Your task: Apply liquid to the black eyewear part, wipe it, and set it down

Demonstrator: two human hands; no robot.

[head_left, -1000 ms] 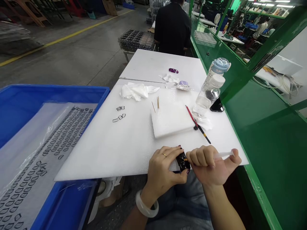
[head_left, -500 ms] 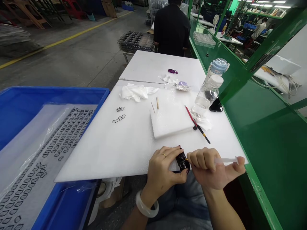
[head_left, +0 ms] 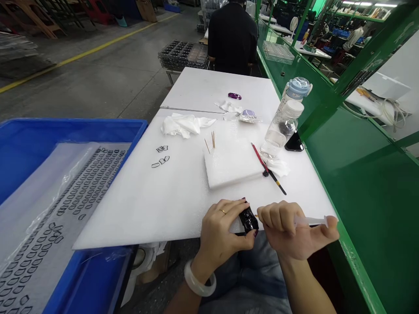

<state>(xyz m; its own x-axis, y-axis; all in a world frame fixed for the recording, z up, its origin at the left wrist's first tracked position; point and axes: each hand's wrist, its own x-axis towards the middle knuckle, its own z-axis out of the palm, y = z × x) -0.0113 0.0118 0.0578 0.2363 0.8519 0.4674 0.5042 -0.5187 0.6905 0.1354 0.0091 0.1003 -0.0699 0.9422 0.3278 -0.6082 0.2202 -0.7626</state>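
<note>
White sheet (head_left: 147, 205) edge: syringe (head_left: 310, 221) in right hand (head_left: 288, 233) lower, black part (head_left: 249, 221) unmoved

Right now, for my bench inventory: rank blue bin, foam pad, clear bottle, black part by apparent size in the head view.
Largest first:
blue bin
foam pad
clear bottle
black part

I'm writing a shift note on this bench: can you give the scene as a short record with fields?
Left hand: pinches a small black part at the near edge of the table
Right hand: holds a clear syringe, tip at the part
On the table: foam pad, brush, toothpicks, bottle
Beside it: blue bin with a sheet of black rings
Far end: person in black
</note>
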